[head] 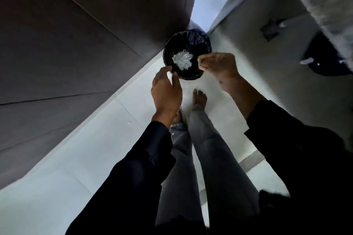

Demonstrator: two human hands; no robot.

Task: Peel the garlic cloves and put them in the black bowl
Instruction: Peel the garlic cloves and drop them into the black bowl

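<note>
I am looking straight down at a round bin lined with a black bag (202,44) that stands on the floor. A heap of white garlic peel (182,60) lies inside it. My left hand (166,91) hovers over the bin's near rim with curved fingers, and a small white scrap shows at its fingertips. My right hand (219,66) is over the bin's right rim. Its curled fingers pinch thin slivers of peel (199,63). To the far right a dark round object (328,59) with pale bits on it may be the black bowl.
Brown cabinet fronts (76,44) rise on the left. On the right stands a grey wall (248,47), and a speckled counter edge (324,2) shows at the top right. The light tiled floor (95,158) runs between them. My legs in grey jeans (210,154) and bare feet stand just before the bin.
</note>
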